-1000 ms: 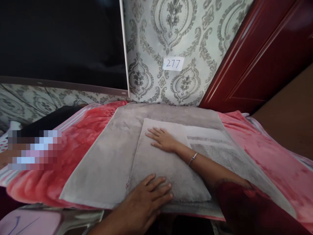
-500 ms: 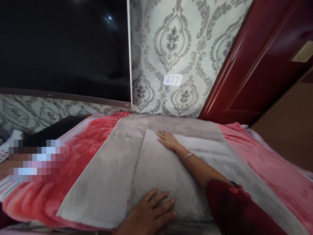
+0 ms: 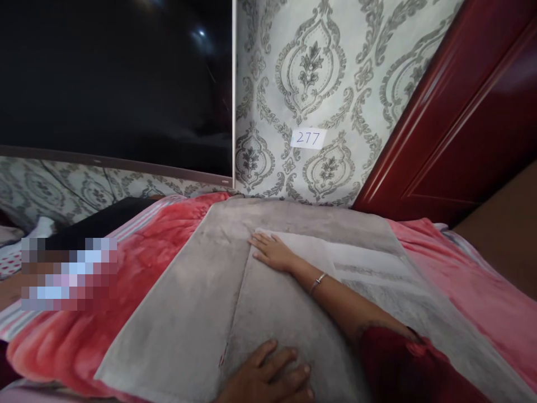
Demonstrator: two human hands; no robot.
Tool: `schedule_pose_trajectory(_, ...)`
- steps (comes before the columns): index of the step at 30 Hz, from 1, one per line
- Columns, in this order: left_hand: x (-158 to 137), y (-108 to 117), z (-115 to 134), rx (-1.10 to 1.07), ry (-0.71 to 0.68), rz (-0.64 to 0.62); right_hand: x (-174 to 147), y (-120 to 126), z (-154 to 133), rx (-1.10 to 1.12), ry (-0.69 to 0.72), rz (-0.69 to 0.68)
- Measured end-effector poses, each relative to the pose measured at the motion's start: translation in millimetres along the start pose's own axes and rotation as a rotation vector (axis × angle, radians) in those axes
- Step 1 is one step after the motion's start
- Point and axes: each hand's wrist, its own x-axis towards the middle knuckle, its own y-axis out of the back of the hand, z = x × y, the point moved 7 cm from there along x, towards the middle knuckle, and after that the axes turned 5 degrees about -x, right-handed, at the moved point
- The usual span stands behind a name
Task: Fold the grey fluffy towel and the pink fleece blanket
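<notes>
A large grey plush cloth (image 3: pixel 176 296) lies spread out, with a folded layer of the same grey cloth (image 3: pixel 272 305) on top of its middle and right. My right hand (image 3: pixel 271 252) rests flat on this folded layer at its far left corner, fingers stretched out. At the near side, my left hand (image 3: pixel 271 372) lies palm down on the folded layer, fingers spread and partly cut off by the lower frame edge. Neither hand grips anything. A small reddish tag (image 3: pixel 222 355) shows at the layer's left edge, beside my left hand.
Under the grey cloth lies a red and pink plush blanket (image 3: pixel 142 263). A large black screen (image 3: pixel 117 84) hangs on the patterned wall at the left. A card marked 277 (image 3: pixel 308 138) is on the wall, and a dark red door (image 3: pixel 465 112) stands right. Part of the left side is pixelated.
My right hand has slid left along the folded layer's far edge to its corner. My left hand sits slightly lower and farther right in view. The camera view has shifted slightly.
</notes>
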Motion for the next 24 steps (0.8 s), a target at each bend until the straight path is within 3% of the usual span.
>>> schedule_pose_trajectory(4,-1,-2,-1,0.019,0.021,0.008,28,1,25,0.039,-0.121,0.034)
schedule_pose_trajectory(8,0,-1,-3,0.018,-0.005,0.011,32,3,32,0.072,-0.19,0.068)
schedule_pose_trajectory(14,0,2,-6,-0.134,0.004,-0.149,23,18,29,0.137,-0.239,0.048)
schedule_pose_trajectory(17,2,6,-8,-0.362,0.118,-0.276,-15,19,10,0.192,-0.152,0.023)
schedule_pose_trajectory(20,4,10,-9,-0.499,0.207,-0.369,-89,12,-30,0.23,0.056,0.006)
schedule_pose_trajectory(22,6,14,-9,-0.524,0.216,-0.367,-142,4,-51,0.22,0.13,-0.016)
schedule_pose_trajectory(24,7,16,-9,-0.533,0.212,-0.337,-181,-3,-54,0.171,0.115,-0.027)
